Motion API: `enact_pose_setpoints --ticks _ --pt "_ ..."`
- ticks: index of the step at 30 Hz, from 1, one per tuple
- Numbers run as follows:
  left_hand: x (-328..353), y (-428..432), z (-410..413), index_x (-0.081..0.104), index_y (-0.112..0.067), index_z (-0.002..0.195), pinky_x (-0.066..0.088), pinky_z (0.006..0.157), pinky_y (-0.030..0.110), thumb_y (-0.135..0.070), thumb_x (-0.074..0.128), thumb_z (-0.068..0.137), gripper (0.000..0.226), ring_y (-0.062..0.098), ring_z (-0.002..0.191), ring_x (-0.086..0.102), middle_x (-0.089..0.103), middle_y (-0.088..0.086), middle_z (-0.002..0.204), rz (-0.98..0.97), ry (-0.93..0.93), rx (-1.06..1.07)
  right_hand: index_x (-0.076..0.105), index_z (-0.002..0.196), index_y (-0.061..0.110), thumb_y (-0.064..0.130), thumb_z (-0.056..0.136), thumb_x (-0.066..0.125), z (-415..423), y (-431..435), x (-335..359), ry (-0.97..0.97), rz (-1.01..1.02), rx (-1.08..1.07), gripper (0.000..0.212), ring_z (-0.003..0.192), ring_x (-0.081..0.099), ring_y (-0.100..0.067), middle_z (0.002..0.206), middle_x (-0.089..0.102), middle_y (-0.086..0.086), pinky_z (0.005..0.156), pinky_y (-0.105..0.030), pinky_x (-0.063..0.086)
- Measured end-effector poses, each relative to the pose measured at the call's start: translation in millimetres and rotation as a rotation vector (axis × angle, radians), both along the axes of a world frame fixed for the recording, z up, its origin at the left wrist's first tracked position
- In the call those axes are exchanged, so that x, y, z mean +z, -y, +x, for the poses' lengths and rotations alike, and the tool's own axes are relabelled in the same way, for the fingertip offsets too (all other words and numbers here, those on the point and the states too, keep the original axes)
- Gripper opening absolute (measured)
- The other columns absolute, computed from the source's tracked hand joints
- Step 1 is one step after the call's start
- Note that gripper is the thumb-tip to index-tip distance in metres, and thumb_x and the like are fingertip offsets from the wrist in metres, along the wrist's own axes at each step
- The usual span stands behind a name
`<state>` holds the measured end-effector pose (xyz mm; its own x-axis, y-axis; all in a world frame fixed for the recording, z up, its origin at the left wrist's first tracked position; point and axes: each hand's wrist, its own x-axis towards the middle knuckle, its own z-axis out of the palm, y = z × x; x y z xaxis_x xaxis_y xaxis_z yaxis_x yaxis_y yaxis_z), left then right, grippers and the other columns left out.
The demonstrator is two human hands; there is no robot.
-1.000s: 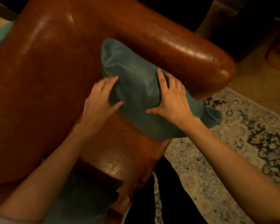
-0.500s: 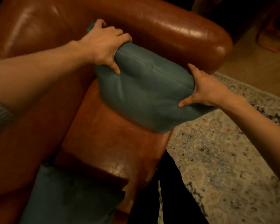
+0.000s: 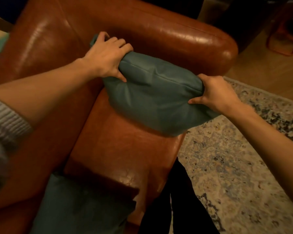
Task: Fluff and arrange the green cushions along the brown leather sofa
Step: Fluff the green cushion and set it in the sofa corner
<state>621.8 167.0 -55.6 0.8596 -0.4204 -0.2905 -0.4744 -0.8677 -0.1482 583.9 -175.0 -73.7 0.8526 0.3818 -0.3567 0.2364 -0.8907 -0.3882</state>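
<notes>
Leaning against the sofa's far armrest, the green cushion (image 3: pixel 157 100) stands on the seat at the right end of the brown leather sofa (image 3: pixel 125 149). Its cover is a dull teal-green, smooth and matte, with a stitched seam running along the top from left to right. The fabric is creased and dimpled near both upper corners where it is gripped, and the body bulges plump in the middle. Its lower right corner hangs past the front edge of the seat, over the rug.

At the upper left corner the left hand (image 3: pixel 107 58) is clamped on the cushion, fingers curled over the top and behind, thumb pressed into the front face. At the upper right corner the right hand (image 3: pixel 215 93) pinches the cushion's end, thumb on the front face and fingers wrapped around the side. A ribbed grey sleeve (image 3: pixel 5 125) is pushed up the left forearm.

A second green cushion (image 3: pixel 81 206) lies on the seat at the near left, partly in shadow and blurred. The leather is glossy, with bright highlights on the armrest and backrest and fine cracks on the seat's near edge. A pale patterned rug (image 3: pixel 235 166) covers the floor to the right, and bare wooden floor (image 3: pixel 260 68) shows beyond it.
</notes>
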Motion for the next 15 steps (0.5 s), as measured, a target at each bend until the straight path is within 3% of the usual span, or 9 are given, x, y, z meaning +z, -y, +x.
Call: enact_pose_setpoints --ticks 5,10,15 --pt "-4.2 3.5 -12.4 0.045 -0.013 0.126 0.034 0.096 0.053 -0.067 0.077 0.057 0.093 0.035 0.107 0.055 0.057 0.014 0.116 -0.049 0.050 0.002 0.057 0.116 0.012 0.034 0.066 0.088 -13.5 10.0 -0.9 0.058 0.004 0.011 0.062 0.098 0.064 -0.036 0.104 0.069 -0.015 0.078 -0.050 0.056" --pt "-11.9 15.1 -21.3 0.043 -0.012 0.130 0.033 0.097 0.054 -0.065 0.078 0.059 0.095 0.036 0.111 0.052 0.054 0.016 0.120 -0.053 0.057 0.044 0.055 0.117 0.016 0.032 0.066 0.088 -15.2 15.3 -3.3 0.042 -0.017 -0.037 0.063 0.104 0.063 -0.035 0.112 0.067 -0.012 0.082 -0.052 0.055" --pt "-18.3 13.9 -22.2 0.021 -0.020 0.151 0.029 0.104 0.058 -0.066 0.079 0.057 0.120 0.039 0.122 0.046 0.046 0.017 0.136 -0.036 0.034 0.053 0.043 0.137 0.014 0.036 0.063 0.090 -9.2 8.2 -4.8 -0.049 -0.114 -0.036 0.090 0.117 0.055 -0.038 0.128 0.058 -0.017 0.097 -0.053 0.049"
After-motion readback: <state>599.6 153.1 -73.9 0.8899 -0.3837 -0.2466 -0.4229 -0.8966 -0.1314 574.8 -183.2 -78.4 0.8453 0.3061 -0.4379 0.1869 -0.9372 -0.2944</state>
